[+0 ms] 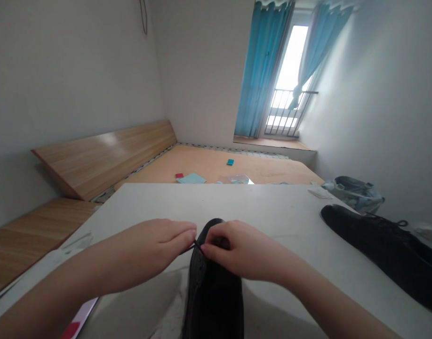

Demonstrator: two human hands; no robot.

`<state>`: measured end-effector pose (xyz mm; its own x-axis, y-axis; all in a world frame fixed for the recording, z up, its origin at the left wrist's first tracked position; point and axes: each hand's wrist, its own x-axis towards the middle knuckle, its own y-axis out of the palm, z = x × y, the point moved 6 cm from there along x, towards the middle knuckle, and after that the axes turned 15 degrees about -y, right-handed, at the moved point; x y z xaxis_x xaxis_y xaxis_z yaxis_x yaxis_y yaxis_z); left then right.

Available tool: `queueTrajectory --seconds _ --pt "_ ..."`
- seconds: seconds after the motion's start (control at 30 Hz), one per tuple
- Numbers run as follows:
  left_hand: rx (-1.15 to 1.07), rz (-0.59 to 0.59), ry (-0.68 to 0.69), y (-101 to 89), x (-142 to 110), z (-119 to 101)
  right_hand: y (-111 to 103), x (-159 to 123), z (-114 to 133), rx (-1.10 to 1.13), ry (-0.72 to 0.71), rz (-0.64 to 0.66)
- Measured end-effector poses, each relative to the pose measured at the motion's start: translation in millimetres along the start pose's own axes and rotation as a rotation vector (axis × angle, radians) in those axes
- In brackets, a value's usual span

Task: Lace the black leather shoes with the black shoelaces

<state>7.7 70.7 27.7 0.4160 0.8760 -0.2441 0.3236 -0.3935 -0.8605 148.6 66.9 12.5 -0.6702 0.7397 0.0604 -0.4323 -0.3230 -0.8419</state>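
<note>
A black shoe (pixel 216 301) stands on the white table right before me, toe pointing away. Over its front part both hands meet at a dark shoelace (pixel 195 243). My left hand (pixel 163 242) comes in from the left with its fingers pressed together at the lace. From the right, my right hand (pixel 237 247) curls over the shoe, thumb and forefinger pinched on the lace. The hands cover part of the shoe's upper and most of the lacing. A second black shoe (pixel 381 245), its lace in a loop on top, lies at the right side of the table.
The white table (pixel 148 202) reaches to a bed (pixel 209 155) with a wooden headboard (pixel 113 155). Small items and a cloth (pixel 192 179) lie on the bed. A bag-lined bin (pixel 359 193) stands beyond the table's right edge. Clear plastic (pixel 73 245) lies at the left edge.
</note>
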Motion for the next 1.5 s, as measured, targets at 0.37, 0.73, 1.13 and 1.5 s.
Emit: queueTrajectory --seconds 0.37,0.73,1.13,1.5 --pt "0.201 -0.012 -0.139 9.5 10.0 11.3 1.5 -4.9 -2.6 -0.108 0.026 0.103" --pt "0.267 -0.058 -0.174 17.0 12.2 8.5 4.3 -3.5 -1.7 -0.084 0.032 0.125" --pt "0.283 -0.105 -0.180 18.0 14.6 10.1 2.9 -4.7 -1.0 -0.083 0.014 0.099" --pt "0.231 -0.051 -0.140 25.7 14.3 2.3 2.5 -5.6 3.1 -0.069 -0.017 0.115"
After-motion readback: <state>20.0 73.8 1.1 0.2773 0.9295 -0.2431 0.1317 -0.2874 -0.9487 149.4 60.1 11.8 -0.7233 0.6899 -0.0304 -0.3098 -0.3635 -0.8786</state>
